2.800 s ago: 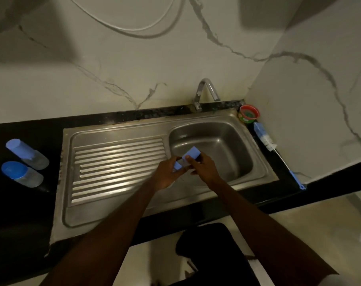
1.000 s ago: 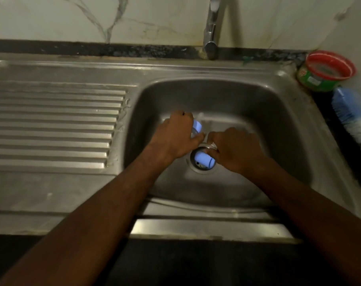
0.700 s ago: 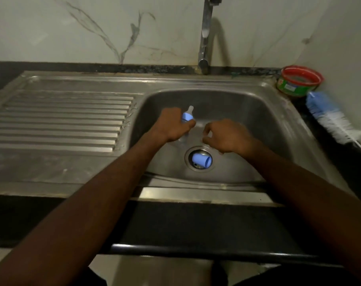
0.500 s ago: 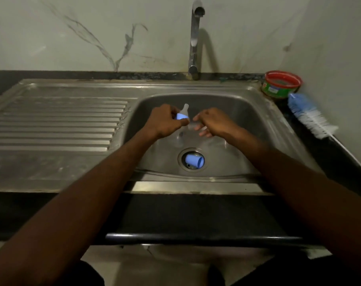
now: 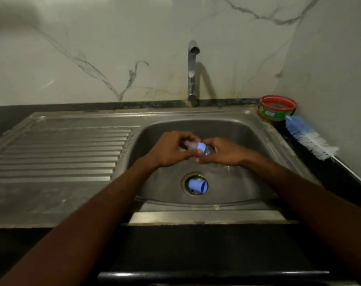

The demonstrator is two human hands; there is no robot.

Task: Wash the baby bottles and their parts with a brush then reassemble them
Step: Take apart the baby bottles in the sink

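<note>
bottle (image 5: 202,149) above sink (image 5: 233,129) | left hand (image 5: 171,150) grips nipple end | right hand (image 5: 223,151) grips body

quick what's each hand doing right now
Left hand: fingers curled round the teat end of the baby bottle.
Right hand: grips the bottle's clear body.

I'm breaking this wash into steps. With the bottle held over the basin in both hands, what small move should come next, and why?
Probably twist the blue collar off. The left hand grips the teat end, the right hand the clear bottle, so it looks assembled. Its blue cap already lies on the drain, and the bottle brush lies untouched on the counter.
</note>
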